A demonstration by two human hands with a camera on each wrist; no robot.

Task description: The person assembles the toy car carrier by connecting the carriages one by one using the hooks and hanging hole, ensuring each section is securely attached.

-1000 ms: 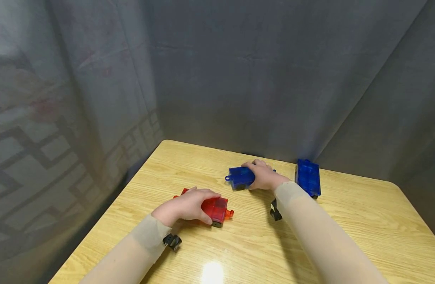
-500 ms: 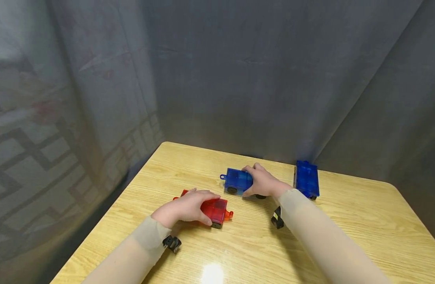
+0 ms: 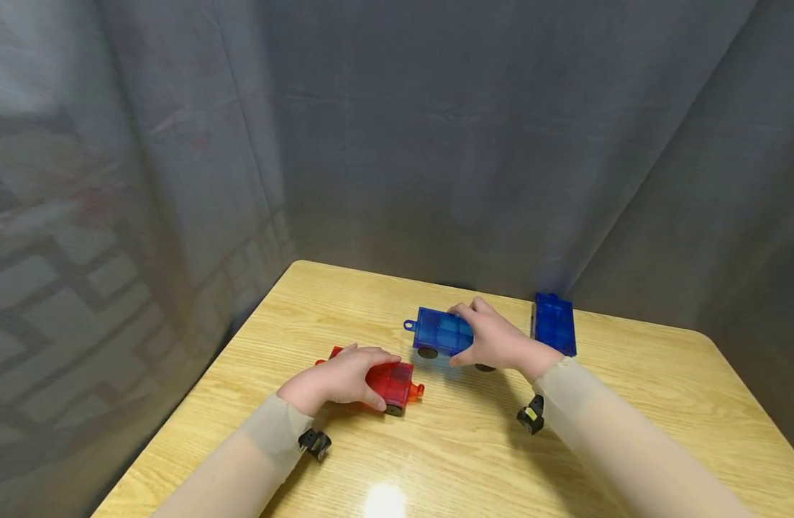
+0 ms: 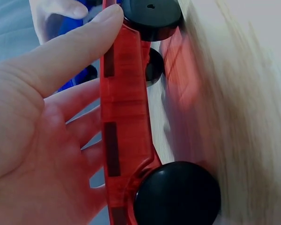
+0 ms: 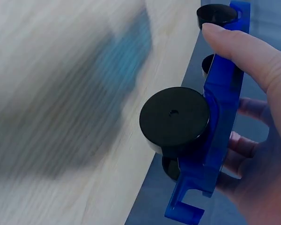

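My left hand [image 3: 335, 379] grips a red translucent wheeled car [image 3: 392, 385] on the wooden table [image 3: 630, 432], thumb along its near side. The left wrist view shows that red car [image 4: 126, 117] edge-on, with black wheels [image 4: 178, 197] against the wood. My right hand [image 3: 497, 342] holds a blue translucent wheeled car [image 3: 441, 332] a little beyond and to the right of the red one, its loop end pointing left. In the right wrist view the blue car [image 5: 220, 108] is pinched between thumb and fingers, and its black wheel [image 5: 174, 119] touches the table.
A second blue car [image 3: 554, 324] lies at the table's back edge, just right of my right hand. Grey curtains hang close behind and on the left. The table's left edge and rounded back corners are near.
My right hand has drawn the blue car nearer and slightly left, turning it flatter toward the red car. The left hand and red car have stayed put.
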